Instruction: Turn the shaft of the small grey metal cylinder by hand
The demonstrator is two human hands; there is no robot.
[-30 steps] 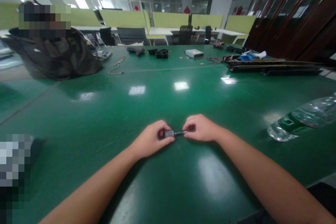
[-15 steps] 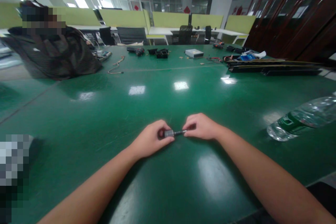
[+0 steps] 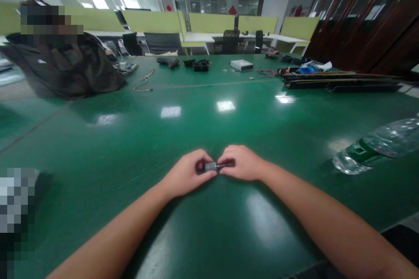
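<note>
Green tabletop point(image 3: 225, 128), wide beyond left hand point(image 3: 188, 173) and right hand point(image 3: 244, 163), edge point(image 3: 400, 222) lower right.

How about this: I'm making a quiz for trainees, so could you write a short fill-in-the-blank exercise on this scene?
1. Of the left hand and the right hand, the ____ one holds the thick grey part; the other is at the thin dark shaft.
2. The clear bottle lies on its ____.
3. The tabletop is coloured ____.

Missing words: left; side; green.
</note>
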